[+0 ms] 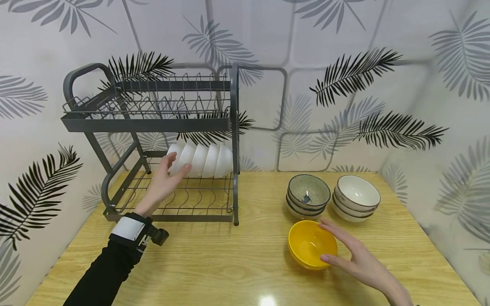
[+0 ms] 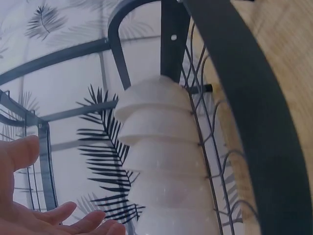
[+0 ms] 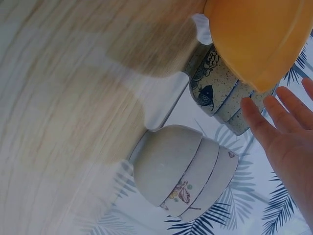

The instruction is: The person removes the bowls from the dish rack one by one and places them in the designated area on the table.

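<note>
Several white bowls [image 1: 206,160] stand on edge in a nested row on the lower tier of the dark dish rack [image 1: 153,125]. In front of the row's left end is my left hand [image 1: 167,177], thumb and fingers spread and holding nothing. The left wrist view shows that hand [image 2: 54,210] beside the white bowls [image 2: 164,156], with a gap between. On the table at the right, a yellow bowl [image 1: 306,242] sits upright. My right hand [image 1: 360,259] is at its right side, fingers extended and thumb apart; whether it touches the rim I cannot tell.
Behind the yellow bowl stand stacked speckled grey-green bowls [image 1: 308,193] and, to their right, stacked cream bowls [image 1: 357,195] with dark rims. The rack's upper tier [image 1: 153,111] overhangs the white bowls. A leaf-patterned wall [image 1: 260,97] closes off the wooden table's back.
</note>
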A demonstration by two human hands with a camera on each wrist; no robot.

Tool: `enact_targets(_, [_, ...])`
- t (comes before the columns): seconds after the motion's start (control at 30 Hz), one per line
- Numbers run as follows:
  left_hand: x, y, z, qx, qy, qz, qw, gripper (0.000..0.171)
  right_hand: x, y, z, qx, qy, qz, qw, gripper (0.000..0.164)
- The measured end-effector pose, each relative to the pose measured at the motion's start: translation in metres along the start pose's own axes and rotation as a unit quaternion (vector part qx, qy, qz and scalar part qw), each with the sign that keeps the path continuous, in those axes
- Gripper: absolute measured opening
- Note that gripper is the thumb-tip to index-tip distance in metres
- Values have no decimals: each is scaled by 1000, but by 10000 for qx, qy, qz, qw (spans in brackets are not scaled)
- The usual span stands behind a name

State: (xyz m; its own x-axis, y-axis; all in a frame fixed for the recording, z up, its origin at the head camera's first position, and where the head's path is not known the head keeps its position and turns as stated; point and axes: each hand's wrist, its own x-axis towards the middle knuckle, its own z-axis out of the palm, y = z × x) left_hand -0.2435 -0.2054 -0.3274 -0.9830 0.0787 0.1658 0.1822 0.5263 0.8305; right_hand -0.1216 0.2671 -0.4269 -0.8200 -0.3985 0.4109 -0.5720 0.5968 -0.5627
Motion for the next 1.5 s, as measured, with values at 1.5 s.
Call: enact_targets(1.5, [74,-49,-24,558,371,-1372,9883,49,-6,0,-3,-287,-15,208,9994,64])
